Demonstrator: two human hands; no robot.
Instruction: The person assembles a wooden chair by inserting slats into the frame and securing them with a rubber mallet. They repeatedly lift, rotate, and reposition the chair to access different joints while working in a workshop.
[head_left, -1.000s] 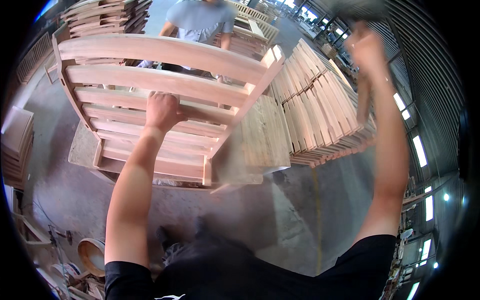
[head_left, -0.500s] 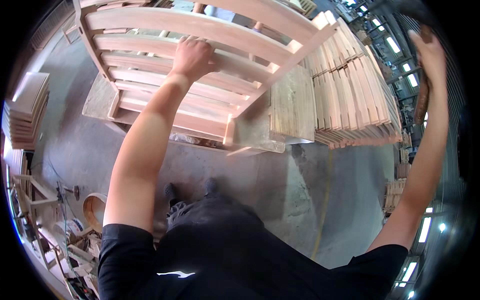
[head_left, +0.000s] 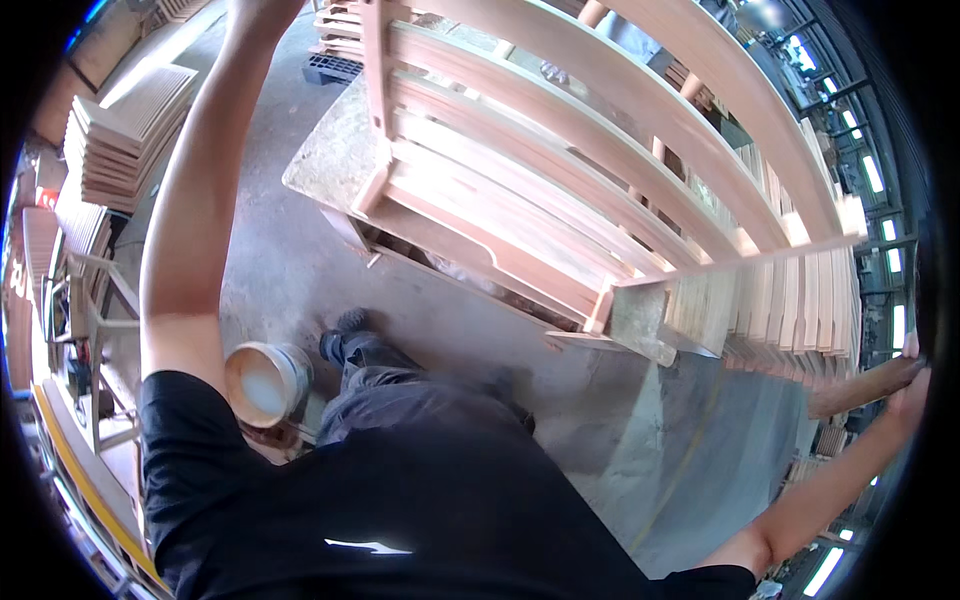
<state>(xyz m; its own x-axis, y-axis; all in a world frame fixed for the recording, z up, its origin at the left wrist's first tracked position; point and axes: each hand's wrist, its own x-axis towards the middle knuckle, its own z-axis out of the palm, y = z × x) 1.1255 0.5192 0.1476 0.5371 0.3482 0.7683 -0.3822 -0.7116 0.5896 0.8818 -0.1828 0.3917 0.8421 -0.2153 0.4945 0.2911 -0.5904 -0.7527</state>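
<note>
A pale slatted wooden frame (head_left: 560, 110) leans tilted over a low worktable (head_left: 335, 165), its long slats joined to end posts. My left hand (head_left: 262, 18) is at the top edge, left of the frame's near post; its fingers are cut off by the picture's edge. Far out at the right rim, my right hand (head_left: 908, 390) is closed around a mallet by its thick brown wooden handle (head_left: 850, 395). The mallet's head is lost in the dark rim.
Stacked pale wooden parts (head_left: 790, 310) stand behind the frame at the right. More stacked boards (head_left: 125, 140) are at the left. A white bucket (head_left: 268, 385) stands on the floor by my legs, with a metal rack (head_left: 105, 320) further left.
My left hand has let go of the frame's slat and moved up and left. My right arm has swung lower and outward with the mallet. The view has turned left.
</note>
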